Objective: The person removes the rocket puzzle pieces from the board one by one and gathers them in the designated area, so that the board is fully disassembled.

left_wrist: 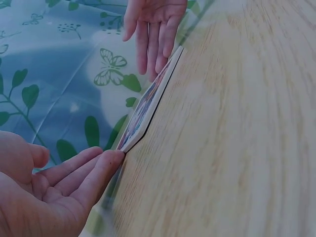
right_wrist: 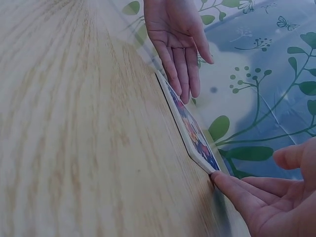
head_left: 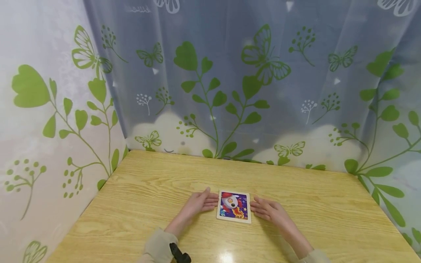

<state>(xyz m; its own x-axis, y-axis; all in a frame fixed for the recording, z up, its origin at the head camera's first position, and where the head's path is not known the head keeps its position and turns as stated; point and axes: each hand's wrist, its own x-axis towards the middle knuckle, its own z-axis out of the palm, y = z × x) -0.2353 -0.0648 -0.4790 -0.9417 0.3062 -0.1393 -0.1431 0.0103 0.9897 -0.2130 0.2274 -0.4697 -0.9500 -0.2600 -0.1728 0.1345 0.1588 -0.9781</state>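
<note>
A flat square picture puzzle (head_left: pixel 234 205) with a pale border and a rocket on a purple starry ground lies on the wooden table. My left hand (head_left: pixel 199 202) is at its left edge, fingers straight and fingertips at the border. On the opposite side my right hand (head_left: pixel 270 210) holds its straight fingers at the right edge. In the left wrist view, the left fingertips meet the near corner of the puzzle (left_wrist: pixel 148 106). The right wrist view shows the right fingertips against the puzzle's (right_wrist: pixel 190 128) near corner. Neither hand curls round it.
The light wooden table (head_left: pixel 158 179) reaches back to a blue and white curtain (head_left: pixel 210 91) printed with green leaves and butterflies. Similar cloth hangs along the left and right sides. A black strap (head_left: pixel 179 252) sits on the left sleeve.
</note>
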